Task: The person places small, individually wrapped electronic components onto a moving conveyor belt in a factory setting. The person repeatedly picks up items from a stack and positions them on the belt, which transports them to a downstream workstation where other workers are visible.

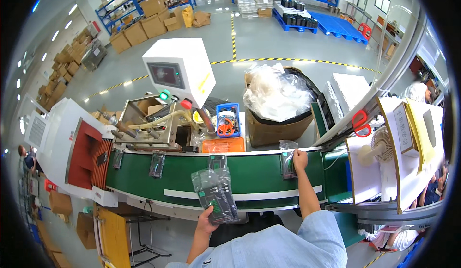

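Observation:
My left hand (206, 221) grips the lower edge of several clear plastic bags (213, 198) with flat dark items and green patches inside, held over the front rim of the green conveyor belt (254, 173). To the right, my right hand (300, 159) is closed at the right edge of another bagged dark pack (288, 167), which lies on the belt. Behind the held bags, a further bagged pack (218, 161) is partly covered. Farther left on the belt lie two more, a nearer pack (157, 164) and a smaller-looking pack (118, 159).
At the belt's left end stands a white machine with a red opening (81, 148). Beyond the belt are a control box (180, 68), a blue tool bin (227, 119), an orange tray (223, 145) and a carton of plastic film (278, 97). Red scissors (361, 124) and a fan (379, 148) are right.

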Motion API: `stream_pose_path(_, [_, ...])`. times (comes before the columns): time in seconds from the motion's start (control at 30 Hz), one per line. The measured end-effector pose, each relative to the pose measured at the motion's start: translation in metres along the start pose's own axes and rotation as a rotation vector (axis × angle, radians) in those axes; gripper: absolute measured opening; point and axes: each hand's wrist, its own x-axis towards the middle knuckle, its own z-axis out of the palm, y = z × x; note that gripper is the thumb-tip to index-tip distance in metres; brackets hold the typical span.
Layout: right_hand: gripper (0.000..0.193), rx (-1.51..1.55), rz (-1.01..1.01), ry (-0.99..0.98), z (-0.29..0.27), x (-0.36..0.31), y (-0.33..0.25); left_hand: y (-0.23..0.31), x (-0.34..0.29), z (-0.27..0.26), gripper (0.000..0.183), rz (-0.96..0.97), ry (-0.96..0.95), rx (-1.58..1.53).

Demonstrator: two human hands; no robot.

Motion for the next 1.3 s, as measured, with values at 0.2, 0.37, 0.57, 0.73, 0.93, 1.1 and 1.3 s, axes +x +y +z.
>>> stream_pose_path(0.2, [0.035, -0.050, -0.132, 0.188, -0.010, -0.011, -0.005, -0.005, 0.000, -0.006, 0.035, -0.057, -0.082, 0.033])
stream_pose_path(0.37, [0.036, 0.389, -0.004, -0.678, -0.034, -0.076, -0.065, -0.002, -0.004, -0.001, 0.036, 0.021, -0.068, 0.219])
stream_pose_path(0.57, [0.032, 0.808, -0.093, -1.310, -0.086, -0.191, -0.168, -0.007, -0.002, -0.006, 0.039, -0.023, -0.060, 0.348])
stream_pose_path(0.73, [0.030, 0.805, -0.014, -1.223, -0.087, -0.198, -0.173, -0.013, -0.002, -0.020, 0.039, -0.071, -0.020, 0.360])
stream_pose_path(0.93, [0.023, 0.817, -0.084, -1.095, -0.086, -0.202, -0.166, -0.019, 0.002, -0.027, 0.036, -0.108, -0.017, 0.363])
stream_pose_path(1.1, [0.022, 0.626, -0.202, -1.274, -0.094, -0.204, -0.163, -0.001, 0.004, 0.009, 0.035, 0.030, -0.071, 0.307])
stream_pose_path(1.3, [0.021, 0.632, -0.173, -1.317, -0.097, -0.201, -0.164, 0.016, 0.013, 0.011, 0.046, 0.141, -0.148, 0.213])
